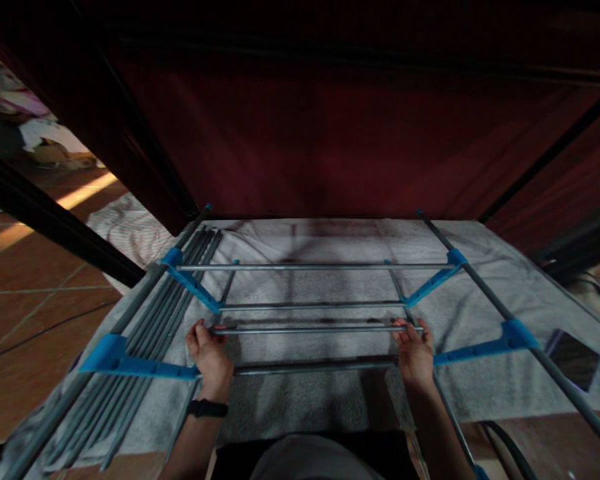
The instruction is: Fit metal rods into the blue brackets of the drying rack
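A thin grey metal tube (310, 330) lies level across the middle of the rack frame. My left hand (207, 347) pinches its left end, and a dark band circles that wrist. At the other end, the fingers of my right hand (414, 343) close on the tube. The frame has grey uprights joined by blue plastic brackets: a near left bracket (130, 360), a near right bracket (490, 345), a far left bracket (193, 280) and a far right bracket (435, 277). Behind the held tube runs a crossbar (310, 307); a nearer crossbar (315, 367) passes close to both wrists.
Several loose grey tubes (145, 340) lie side by side on the left of the grey cloth (300, 407). A dark phone (574, 359) rests at the right. Dark red wooden panels (310, 140) rise behind. Tiled floor (50, 300) and a thin cable show at left.
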Tool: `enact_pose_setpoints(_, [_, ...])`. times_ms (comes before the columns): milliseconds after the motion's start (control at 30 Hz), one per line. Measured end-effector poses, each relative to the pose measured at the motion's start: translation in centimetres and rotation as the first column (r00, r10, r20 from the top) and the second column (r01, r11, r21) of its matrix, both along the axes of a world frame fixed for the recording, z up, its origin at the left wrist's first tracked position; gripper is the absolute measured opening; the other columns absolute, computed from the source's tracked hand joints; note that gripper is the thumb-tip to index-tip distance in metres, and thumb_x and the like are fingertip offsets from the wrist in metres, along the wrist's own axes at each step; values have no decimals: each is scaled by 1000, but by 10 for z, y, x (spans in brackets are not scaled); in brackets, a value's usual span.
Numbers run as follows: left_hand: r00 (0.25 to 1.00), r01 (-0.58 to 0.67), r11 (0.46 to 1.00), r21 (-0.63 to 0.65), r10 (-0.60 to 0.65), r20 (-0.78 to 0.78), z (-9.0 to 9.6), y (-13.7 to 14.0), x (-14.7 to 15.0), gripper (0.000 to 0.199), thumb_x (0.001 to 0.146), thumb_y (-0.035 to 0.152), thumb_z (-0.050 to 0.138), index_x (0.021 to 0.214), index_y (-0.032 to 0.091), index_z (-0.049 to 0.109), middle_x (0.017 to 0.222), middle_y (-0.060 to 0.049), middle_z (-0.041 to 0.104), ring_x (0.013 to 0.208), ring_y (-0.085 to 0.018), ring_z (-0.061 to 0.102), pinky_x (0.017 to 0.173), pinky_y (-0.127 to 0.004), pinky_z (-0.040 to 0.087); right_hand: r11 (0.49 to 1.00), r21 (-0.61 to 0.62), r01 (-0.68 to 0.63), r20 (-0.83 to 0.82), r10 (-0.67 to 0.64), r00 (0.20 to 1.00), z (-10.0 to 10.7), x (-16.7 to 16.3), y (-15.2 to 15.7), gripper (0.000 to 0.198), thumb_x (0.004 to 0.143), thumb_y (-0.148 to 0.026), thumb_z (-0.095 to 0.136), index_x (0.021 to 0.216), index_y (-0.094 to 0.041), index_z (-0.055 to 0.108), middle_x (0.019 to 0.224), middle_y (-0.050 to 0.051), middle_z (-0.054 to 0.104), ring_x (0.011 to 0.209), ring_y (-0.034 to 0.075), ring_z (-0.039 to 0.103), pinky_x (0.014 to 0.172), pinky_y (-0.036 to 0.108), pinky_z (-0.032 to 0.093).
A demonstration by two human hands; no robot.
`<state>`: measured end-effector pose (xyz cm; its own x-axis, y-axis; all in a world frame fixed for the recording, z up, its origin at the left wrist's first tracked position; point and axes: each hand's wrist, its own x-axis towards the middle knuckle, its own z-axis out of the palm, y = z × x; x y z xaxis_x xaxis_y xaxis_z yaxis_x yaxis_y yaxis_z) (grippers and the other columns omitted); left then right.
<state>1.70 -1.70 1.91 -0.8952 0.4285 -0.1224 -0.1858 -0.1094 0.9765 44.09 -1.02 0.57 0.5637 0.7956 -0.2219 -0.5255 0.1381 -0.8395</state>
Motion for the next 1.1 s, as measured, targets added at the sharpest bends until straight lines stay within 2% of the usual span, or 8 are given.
enact_pose_setpoints(100, [999, 31, 999, 29, -31, 19, 0, -3, 0, 25, 86, 27, 48, 110, 21, 50, 72, 3, 57, 60, -11, 52, 54, -21, 39, 1000, -20, 19, 49, -18, 999, 0, -4, 0, 67, 70, -33, 78, 126, -30, 41, 87, -4, 72, 83, 11, 69, 70, 21, 57])
enact_pose_setpoints(233, [999, 31, 999, 21, -31, -20, -1, -3, -1, 24, 82, 22, 50, 106, 20, 50, 72, 2, 59, 61, -11, 52, 54, -21, 39, 999, -25, 44, 76, -42, 996, 1, -5, 1, 58, 71, -35, 76, 120, -29, 45, 86, -5, 71, 82, 11, 70, 71, 22, 57])
enact_pose_setpoints(400, [996, 62, 998, -1, -62, -69, -4, 0, -1, 24, 85, 29, 52, 107, 20, 50, 72, 2, 55, 60, -10, 51, 53, -20, 39, 999, -20, 36, 72, -34, 997, 0, -3, 2, 52, 72, -34, 74, 117, -29, 49, 89, -4, 72, 83, 12, 70, 76, 27, 59])
enact_pose_setpoints(567, [999, 25, 1000, 2, -24, -39, -4, 2, -1, 23, 84, 31, 55, 103, 20, 52, 73, 5, 50, 59, -8, 48, 55, -20, 41, 999, -22, 47, 93, -45, 995, -2, -4, 2, 56, 72, -34, 74, 122, -29, 48, 90, -5, 71, 83, 10, 69, 77, 25, 58])
enact_pose_setpoints(767, [994, 5, 999, -33, -9, -105, -5, 0, 0, 26, 82, 37, 61, 100, 19, 54, 79, 5, 48, 60, -7, 44, 53, -19, 39, 998, -20, 62, 99, -60, 993, -2, -3, 2, 59, 70, -39, 77, 121, -30, 48, 86, -6, 69, 78, 9, 67, 72, 20, 56])
enact_pose_setpoints(933, [993, -30, 998, -58, 24, -113, -2, 2, 0, 23, 81, 37, 62, 93, 19, 52, 69, 7, 43, 53, -6, 38, 47, -19, 33, 996, -17, 87, 102, -84, 991, -2, -1, 3, 54, 72, -37, 76, 119, -31, 49, 82, -9, 66, 71, 7, 65, 68, 19, 55])
enact_pose_setpoints(1100, [992, -40, 994, -100, 28, -121, 0, 3, 1, 23, 83, 38, 60, 95, 19, 52, 71, 7, 44, 54, -7, 39, 49, -21, 34, 999, -8, 51, 66, -50, 997, 0, -2, 3, 57, 72, -36, 74, 122, -30, 47, 83, -7, 67, 77, 9, 67, 70, 22, 57])
